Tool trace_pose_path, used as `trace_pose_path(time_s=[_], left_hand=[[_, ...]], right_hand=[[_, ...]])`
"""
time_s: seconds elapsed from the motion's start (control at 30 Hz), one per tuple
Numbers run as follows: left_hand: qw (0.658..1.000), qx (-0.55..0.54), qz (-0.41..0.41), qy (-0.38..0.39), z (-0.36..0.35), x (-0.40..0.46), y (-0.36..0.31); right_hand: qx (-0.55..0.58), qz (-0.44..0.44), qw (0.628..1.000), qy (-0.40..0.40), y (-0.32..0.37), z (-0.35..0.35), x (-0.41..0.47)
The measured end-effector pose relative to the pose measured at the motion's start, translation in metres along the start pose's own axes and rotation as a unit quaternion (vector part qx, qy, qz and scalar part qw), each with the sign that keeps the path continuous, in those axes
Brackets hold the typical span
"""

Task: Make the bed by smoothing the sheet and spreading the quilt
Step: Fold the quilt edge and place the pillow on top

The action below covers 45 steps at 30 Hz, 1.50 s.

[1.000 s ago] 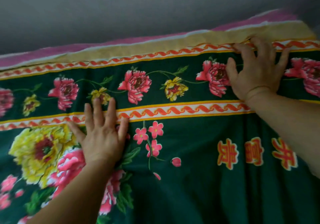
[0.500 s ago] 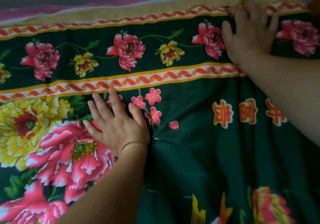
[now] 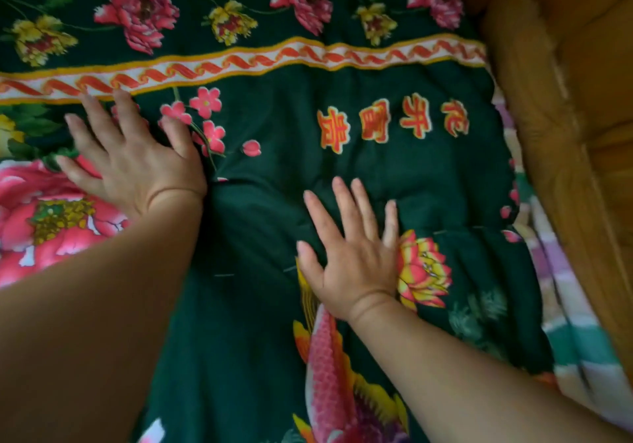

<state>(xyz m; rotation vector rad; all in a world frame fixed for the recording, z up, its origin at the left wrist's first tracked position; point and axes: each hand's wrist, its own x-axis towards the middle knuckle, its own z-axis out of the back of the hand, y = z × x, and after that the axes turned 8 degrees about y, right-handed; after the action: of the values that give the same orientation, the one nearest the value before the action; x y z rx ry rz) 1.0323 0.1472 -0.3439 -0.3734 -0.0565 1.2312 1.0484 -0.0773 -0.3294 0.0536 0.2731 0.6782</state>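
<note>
A dark green quilt (image 3: 267,223) printed with pink and yellow flowers, a red wavy border band and a pink fish covers the bed and fills most of the view. My left hand (image 3: 133,161) lies flat on it at the left, fingers spread, just below the border band. My right hand (image 3: 356,254) presses flat on the quilt near the middle, beside a yellow-pink lotus print. Neither hand holds any cloth. A striped sheet (image 3: 555,305) in pale purple, white and green shows past the quilt's right edge.
A brown wooden bed frame or board (image 3: 565,106) runs along the right side, close to the quilt's edge. Soft folds cross the quilt between and beyond my hands.
My right hand left the far top border and came down to the quilt's middle. My left hand stayed flat near the border band. The view swung down and right, showing the wooden side.
</note>
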Motion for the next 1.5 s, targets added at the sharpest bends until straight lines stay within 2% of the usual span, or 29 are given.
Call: trace_pose_path(time_s=[0.1, 0.2, 0.23, 0.3, 0.4, 0.47, 0.53, 0.57, 0.6, 0.73, 0.83, 0.97, 1.1, 1.17, 1.23, 1.37, 1.43, 1.5], left_hand=[[0.998, 0.000, -0.048, 0.041, 0.002, 0.002, 0.004], [0.970, 0.080, -0.209, 0.098, 0.010, -0.033, 0.028], [0.958, 0.102, -0.241, 0.118, 0.012, -0.055, 0.037], [0.947, 0.150, -0.230, 0.170, 0.025, -0.112, 0.065], [0.920, 0.196, -0.168, 0.296, 0.055, -0.182, 0.090], [0.873, 0.247, -0.124, 0.403, 0.077, -0.203, 0.093], [0.802, 0.292, -0.107, 0.510, 0.102, -0.224, 0.088], [0.773, 0.300, -0.104, 0.550, 0.110, -0.237, 0.086], [0.763, 0.294, -0.110, 0.566, 0.125, -0.256, 0.083], [0.824, 0.208, -0.074, 0.522, 0.161, -0.325, 0.103], [0.824, 0.199, -0.049, 0.528, 0.184, -0.361, 0.110], [0.850, 0.162, -0.048, 0.500, 0.216, -0.381, 0.119], [0.882, 0.140, -0.071, 0.443, 0.242, -0.393, 0.158], [0.897, 0.143, -0.086, 0.410, 0.261, -0.399, 0.184], [0.910, 0.173, -0.118, 0.359, 0.288, -0.405, 0.214], [0.945, 0.217, -0.151, 0.193, 0.337, -0.417, 0.280], [0.961, 0.204, -0.116, 0.145, 0.361, -0.433, 0.321], [0.967, 0.189, -0.019, 0.171, 0.379, -0.450, 0.364]], right_hand=[[0.026, 0.000, 1.000, -0.014, -0.001, -0.006, -0.001], [0.021, -0.006, 1.000, -0.018, 0.002, -0.004, 0.000], [0.011, -0.011, 1.000, 0.008, 0.001, 0.000, 0.003], [-0.003, -0.007, 0.997, 0.080, 0.000, 0.011, 0.000], [-0.052, 0.013, 0.982, 0.182, -0.007, 0.046, -0.021], [-0.126, 0.012, 0.943, 0.307, -0.009, 0.070, -0.047], [-0.183, 0.009, 0.887, 0.425, -0.013, 0.094, -0.087], [-0.178, 0.001, 0.869, 0.462, -0.017, 0.099, -0.106], [-0.156, -0.006, 0.863, 0.480, -0.021, 0.111, -0.126], [-0.119, 0.007, 0.861, 0.494, -0.037, 0.130, -0.192], [-0.107, 0.009, 0.866, 0.488, -0.039, 0.137, -0.212], [-0.077, 0.047, 0.899, 0.428, -0.016, 0.166, -0.226], [-0.071, 0.109, 0.886, 0.444, 0.033, 0.195, -0.261], [-0.063, 0.140, 0.880, 0.450, 0.059, 0.211, -0.284], [-0.065, 0.149, 0.891, 0.423, 0.080, 0.223, -0.303], [-0.046, 0.135, 0.925, 0.351, 0.114, 0.237, -0.334], [-0.054, 0.149, 0.930, 0.333, 0.141, 0.239, -0.363], [-0.070, 0.178, 0.926, 0.326, 0.172, 0.239, -0.394]])
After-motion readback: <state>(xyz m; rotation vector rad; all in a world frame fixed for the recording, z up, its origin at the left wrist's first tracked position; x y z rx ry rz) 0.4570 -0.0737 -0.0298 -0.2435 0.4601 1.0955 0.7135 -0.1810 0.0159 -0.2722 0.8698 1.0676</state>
